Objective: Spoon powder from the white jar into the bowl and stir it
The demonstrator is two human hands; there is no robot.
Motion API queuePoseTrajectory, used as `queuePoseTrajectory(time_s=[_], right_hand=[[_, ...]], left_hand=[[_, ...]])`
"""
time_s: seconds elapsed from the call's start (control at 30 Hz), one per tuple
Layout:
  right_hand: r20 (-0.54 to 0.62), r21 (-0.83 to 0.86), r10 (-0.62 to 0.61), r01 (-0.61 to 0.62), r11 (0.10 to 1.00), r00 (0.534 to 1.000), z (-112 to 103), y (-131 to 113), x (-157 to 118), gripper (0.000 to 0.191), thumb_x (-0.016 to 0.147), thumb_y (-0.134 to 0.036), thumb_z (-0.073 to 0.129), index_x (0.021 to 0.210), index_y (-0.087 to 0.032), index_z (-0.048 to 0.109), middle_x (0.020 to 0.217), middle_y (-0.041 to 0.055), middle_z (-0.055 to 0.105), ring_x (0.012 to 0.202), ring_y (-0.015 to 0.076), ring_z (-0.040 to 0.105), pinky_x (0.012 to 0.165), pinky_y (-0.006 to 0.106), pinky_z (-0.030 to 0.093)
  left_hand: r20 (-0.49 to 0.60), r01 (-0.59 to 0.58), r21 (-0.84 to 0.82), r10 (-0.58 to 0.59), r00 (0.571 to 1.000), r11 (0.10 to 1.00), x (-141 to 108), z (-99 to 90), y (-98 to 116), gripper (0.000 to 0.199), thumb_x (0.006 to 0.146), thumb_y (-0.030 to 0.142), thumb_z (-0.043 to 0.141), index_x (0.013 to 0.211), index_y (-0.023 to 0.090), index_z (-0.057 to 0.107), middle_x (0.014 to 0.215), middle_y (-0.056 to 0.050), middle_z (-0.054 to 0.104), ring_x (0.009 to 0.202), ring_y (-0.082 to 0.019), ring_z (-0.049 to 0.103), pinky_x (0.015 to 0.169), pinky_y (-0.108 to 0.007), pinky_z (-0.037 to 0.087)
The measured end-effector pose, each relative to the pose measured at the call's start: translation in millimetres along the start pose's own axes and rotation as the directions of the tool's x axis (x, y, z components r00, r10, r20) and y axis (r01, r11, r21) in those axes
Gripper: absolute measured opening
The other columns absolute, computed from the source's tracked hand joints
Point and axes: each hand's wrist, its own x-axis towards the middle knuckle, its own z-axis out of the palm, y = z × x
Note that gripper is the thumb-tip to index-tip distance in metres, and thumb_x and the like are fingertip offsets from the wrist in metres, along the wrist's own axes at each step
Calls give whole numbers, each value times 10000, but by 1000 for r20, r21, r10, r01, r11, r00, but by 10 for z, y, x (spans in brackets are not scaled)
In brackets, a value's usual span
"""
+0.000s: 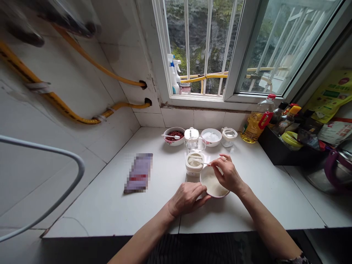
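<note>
My right hand (227, 173) pinches the handle of a small white spoon (206, 163) between thumb and fingers. The spoon's head lies inside the mouth of an open white jar (194, 171), which holds something pale. Close in front of the jar stands a bowl (217, 197) with pale, fine contents, powder or grains. My left hand (189, 198) grips the left side of this bowl, thumb and fingers at its rim. Part of the bowl is hidden under my right hand.
Behind are a bowl of dark red beans (176, 137) with a white spoon, a white-lidded container (191, 135), a bowl of white contents (211, 136) and a clear jar (228, 137). An oil bottle (252, 123) and black box (277, 150) stand right; a blurred purple packet (139, 172) lies left.
</note>
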Motion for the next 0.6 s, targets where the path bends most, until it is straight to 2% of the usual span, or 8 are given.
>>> queuePoseTrajectory(time_s=[0.07, 0.13, 0.2, 0.3, 0.37, 0.47, 0.6], right_hand=[[-39, -31, -44, 43, 999, 998, -5, -3, -2, 167, 862, -104, 499, 873, -247, 585, 843, 35, 745, 729, 204, 652, 1001, 489, 390], [-115, 7, -20, 21, 1000, 993, -21, -16, -9, 160, 859, -108, 504, 874, -248, 579, 846, 33, 746, 741, 205, 663, 998, 481, 398], [-176, 92, 82, -66, 994, 981, -51, -34, -22, 122, 849, -137, 524, 851, -247, 577, 798, 34, 732, 789, 224, 663, 950, 462, 434], [-197, 224, 243, -198, 954, 950, -105, -46, -43, 80, 818, -177, 531, 797, -243, 572, 707, 34, 667, 811, 239, 626, 785, 395, 486], [-193, 254, 279, -227, 940, 941, -131, -40, -48, 94, 787, -168, 508, 756, -239, 560, 682, 27, 620, 756, 223, 593, 711, 359, 476], [-127, 183, 244, -219, 958, 961, -128, -25, -34, 124, 725, -130, 481, 688, -235, 536, 652, 16, 585, 698, 200, 548, 710, 345, 453], [89, 88, 158, -165, 982, 984, -59, -21, -13, 138, 681, -108, 459, 643, -227, 516, 606, 1, 574, 648, 180, 504, 735, 341, 435]], left_hand=[[0, -3, 5, 3, 1000, 1000, 6, -3, 2, 141, 983, 279, 469, 893, 179, 512, 607, 34, 550, 485, -111, 511, 464, -253, 336], [1, -5, 9, 5, 1000, 1000, 10, -8, 5, 144, 985, 279, 466, 894, 177, 510, 607, 33, 550, 485, -112, 511, 463, -253, 333], [2, -3, 5, 3, 1000, 1000, 9, -11, 7, 141, 984, 278, 469, 895, 176, 510, 607, 33, 548, 484, -112, 510, 461, -253, 332], [1, -2, -3, 2, 1000, 1000, 1, -9, 4, 135, 982, 272, 474, 895, 175, 508, 611, 32, 549, 483, -114, 507, 459, -252, 333], [1, -4, -3, 4, 1000, 1000, -5, -6, 0, 134, 983, 271, 473, 896, 175, 506, 614, 31, 551, 484, -115, 507, 460, -254, 332], [-1, -9, 3, 9, 1000, 1000, -7, -3, -2, 138, 985, 276, 472, 900, 173, 508, 611, 30, 551, 483, -115, 506, 463, -256, 328], [-1, -9, 13, 9, 1000, 1000, -3, -5, 3, 158, 990, 281, 462, 888, 171, 511, 606, 28, 549, 483, -115, 508, 467, -255, 323]])
